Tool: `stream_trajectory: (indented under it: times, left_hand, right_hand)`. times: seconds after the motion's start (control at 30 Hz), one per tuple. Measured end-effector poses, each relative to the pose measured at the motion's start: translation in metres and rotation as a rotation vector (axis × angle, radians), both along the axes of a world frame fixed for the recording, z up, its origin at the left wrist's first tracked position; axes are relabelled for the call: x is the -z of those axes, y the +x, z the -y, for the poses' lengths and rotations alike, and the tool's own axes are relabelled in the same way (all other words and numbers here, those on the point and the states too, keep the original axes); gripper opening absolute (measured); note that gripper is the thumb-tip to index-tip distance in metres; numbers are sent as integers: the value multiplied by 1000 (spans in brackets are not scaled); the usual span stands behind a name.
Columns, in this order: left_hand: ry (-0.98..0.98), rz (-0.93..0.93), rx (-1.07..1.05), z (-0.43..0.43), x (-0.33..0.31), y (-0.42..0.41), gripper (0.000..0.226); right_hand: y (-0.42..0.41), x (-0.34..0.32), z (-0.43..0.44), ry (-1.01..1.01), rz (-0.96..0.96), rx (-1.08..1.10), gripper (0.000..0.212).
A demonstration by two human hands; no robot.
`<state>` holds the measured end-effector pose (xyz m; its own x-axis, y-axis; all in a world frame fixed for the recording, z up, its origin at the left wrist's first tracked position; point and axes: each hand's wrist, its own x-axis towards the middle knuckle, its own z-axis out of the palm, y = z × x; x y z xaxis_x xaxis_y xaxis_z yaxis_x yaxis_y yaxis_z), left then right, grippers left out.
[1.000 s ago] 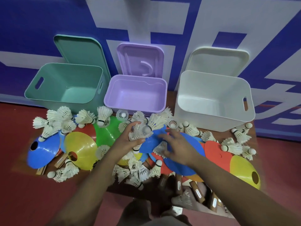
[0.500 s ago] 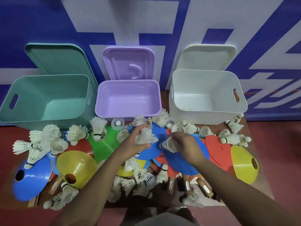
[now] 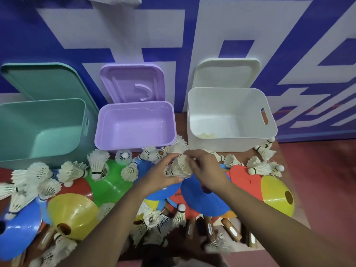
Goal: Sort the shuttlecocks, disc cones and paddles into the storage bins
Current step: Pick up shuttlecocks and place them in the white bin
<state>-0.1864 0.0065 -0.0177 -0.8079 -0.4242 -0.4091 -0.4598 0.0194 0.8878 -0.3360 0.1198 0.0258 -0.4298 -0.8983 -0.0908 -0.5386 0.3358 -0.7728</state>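
Observation:
Both hands meet over the middle of the pile, just in front of the purple bin (image 3: 134, 146). My left hand (image 3: 160, 175) grips a bunch of white feather shuttlecocks (image 3: 181, 166). My right hand (image 3: 209, 170) pinches the same bunch from the right side. Several more shuttlecocks (image 3: 40, 173) lie scattered over disc cones: a green one (image 3: 113, 182), a yellow one (image 3: 74, 211), a blue one (image 3: 204, 201) and a red one (image 3: 242, 180). Wooden paddle handles (image 3: 209, 228) poke out from under the cones near the front edge.
Three open bins stand along the blue and white wall, each lid leaning behind: a teal bin (image 3: 11, 153) at the left, the purple one in the middle, a white bin (image 3: 227, 144) at the right. Something pale lies on the white bin's floor. Red floor surrounds the table.
Both hands have drawn together and lifted toward the bins, now holding one bunch of shuttlecocks between them. The camera has tilted and moved closer.

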Motion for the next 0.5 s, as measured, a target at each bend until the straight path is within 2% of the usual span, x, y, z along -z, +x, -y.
stream_trajectory:
  times: [0.07, 0.13, 0.17, 0.23, 0.3, 0.33, 0.4, 0.5]
  left_hand:
    - [70, 16, -86, -4, 10, -3, 61]
    - [91, 63, -175, -5, 13, -4, 71]
    - [95, 70, -209, -5, 13, -3, 71]
    - [107, 65, -264, -5, 16, -2, 76]
    - [123, 69, -310, -6, 17, -1, 79]
    - [121, 73, -318, -7, 19, 0, 80]
    - [96, 98, -305, -8, 18, -1, 83]
    - [89, 112, -308, -12, 16, -3, 91]
  right_hand:
    - [-9, 8, 1, -12, 102, 22, 28]
    - [-22, 20, 2, -37, 227, 102, 22]
    - [-31, 27, 0, -42, 180, 119, 21]
    - [-51, 42, -5, 81, -123, -38, 21]
    - [-65, 53, -10, 362, -440, -330, 41]
    - [-69, 56, -11, 489, -527, -437, 52]
    - [-71, 58, -10, 591, -653, -576, 65]
    - [-75, 58, -4, 551, -765, -656, 50]
